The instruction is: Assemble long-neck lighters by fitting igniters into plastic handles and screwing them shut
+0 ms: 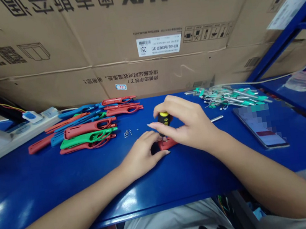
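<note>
My right hand (186,120) is closed around a short black and yellow screwdriver (164,119), held upright over a red plastic lighter body (167,143). The fingers of my left hand (142,152) grip the left end of that red body, close to the screwdriver's lower end. A metal tube (217,118) shows to the right, beyond my right hand; whether it joins the red body is hidden. Several small screws (127,133) lie on the blue table (119,197) behind my left hand.
Red, green and blue lighter casings (89,128) are piled at the left, beside a white power strip (21,129). Silver and teal lighter parts (230,95) lie at the back right, near a phone (261,128). A large cardboard box (99,34) stands behind.
</note>
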Demonstrator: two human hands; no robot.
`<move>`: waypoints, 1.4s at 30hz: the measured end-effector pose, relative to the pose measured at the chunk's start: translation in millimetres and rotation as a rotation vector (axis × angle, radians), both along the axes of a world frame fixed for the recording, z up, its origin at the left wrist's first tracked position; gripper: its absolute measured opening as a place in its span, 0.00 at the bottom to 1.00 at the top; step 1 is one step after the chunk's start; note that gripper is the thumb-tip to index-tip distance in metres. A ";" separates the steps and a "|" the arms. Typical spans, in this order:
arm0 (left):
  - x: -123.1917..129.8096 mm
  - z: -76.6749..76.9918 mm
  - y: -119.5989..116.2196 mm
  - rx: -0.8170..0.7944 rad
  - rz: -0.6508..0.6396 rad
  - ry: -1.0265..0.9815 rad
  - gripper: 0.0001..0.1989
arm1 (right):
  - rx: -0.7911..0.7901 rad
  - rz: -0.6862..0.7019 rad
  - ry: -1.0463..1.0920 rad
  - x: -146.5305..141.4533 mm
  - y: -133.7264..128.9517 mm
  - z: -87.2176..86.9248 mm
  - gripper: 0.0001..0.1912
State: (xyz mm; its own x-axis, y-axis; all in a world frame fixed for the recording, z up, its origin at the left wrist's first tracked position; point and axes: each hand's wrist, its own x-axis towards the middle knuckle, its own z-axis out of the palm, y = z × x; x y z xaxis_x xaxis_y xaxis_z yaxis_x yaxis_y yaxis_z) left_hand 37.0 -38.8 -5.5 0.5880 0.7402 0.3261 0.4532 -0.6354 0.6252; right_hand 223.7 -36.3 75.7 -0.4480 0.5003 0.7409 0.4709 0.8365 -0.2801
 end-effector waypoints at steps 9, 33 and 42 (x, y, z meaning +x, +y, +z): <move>-1.1 3.9 -1.2 0.007 -0.006 0.014 0.09 | -0.144 0.165 0.034 3.6 2.5 -3.4 0.16; -7.4 20.1 -5.4 0.028 -0.020 0.210 0.14 | -0.443 0.085 -0.015 25.4 -4.2 21.1 0.14; -0.3 40.5 -15.0 0.101 -0.021 0.556 0.20 | -0.248 -0.476 -0.011 95.0 24.7 6.4 0.04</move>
